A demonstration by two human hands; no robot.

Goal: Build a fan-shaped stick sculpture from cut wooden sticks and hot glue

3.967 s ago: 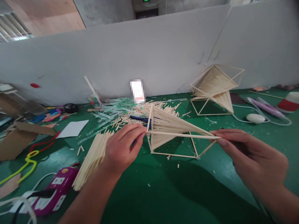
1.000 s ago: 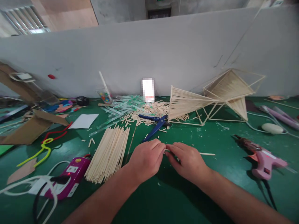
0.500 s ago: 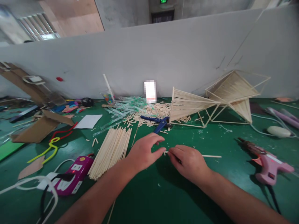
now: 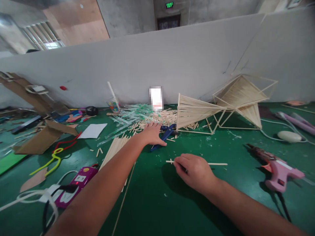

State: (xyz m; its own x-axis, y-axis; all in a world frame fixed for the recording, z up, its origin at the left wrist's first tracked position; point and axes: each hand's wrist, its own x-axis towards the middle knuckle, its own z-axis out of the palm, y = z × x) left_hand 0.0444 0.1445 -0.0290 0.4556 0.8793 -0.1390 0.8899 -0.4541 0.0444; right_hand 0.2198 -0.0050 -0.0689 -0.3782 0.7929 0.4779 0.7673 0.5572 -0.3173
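Observation:
My left hand [image 4: 152,133] is stretched out far across the green table, fingers laid over the blue-handled cutters [image 4: 165,135]. My right hand [image 4: 193,169] rests nearer to me, pinching a thin wooden stick [image 4: 216,164] that lies flat on the table, with a short cross piece at its left end. A bundle of long sticks [image 4: 114,150] lies partly under my left forearm. Two stick-built frames, one near [image 4: 197,114] and one farther right [image 4: 242,98], stand against the grey wall.
A pink glue gun [image 4: 277,170] lies at the right, its cord trailing toward me. A purple power strip [image 4: 73,186] with cables sits at the left. Cut stick scraps and plastic wrappers [image 4: 137,116] litter the back. Cardboard [image 4: 41,139] and pipe cleaners lie far left.
My left hand has left the stick and reached forward onto the blue cutters. My right hand keeps hold of the stick in nearly the same spot.

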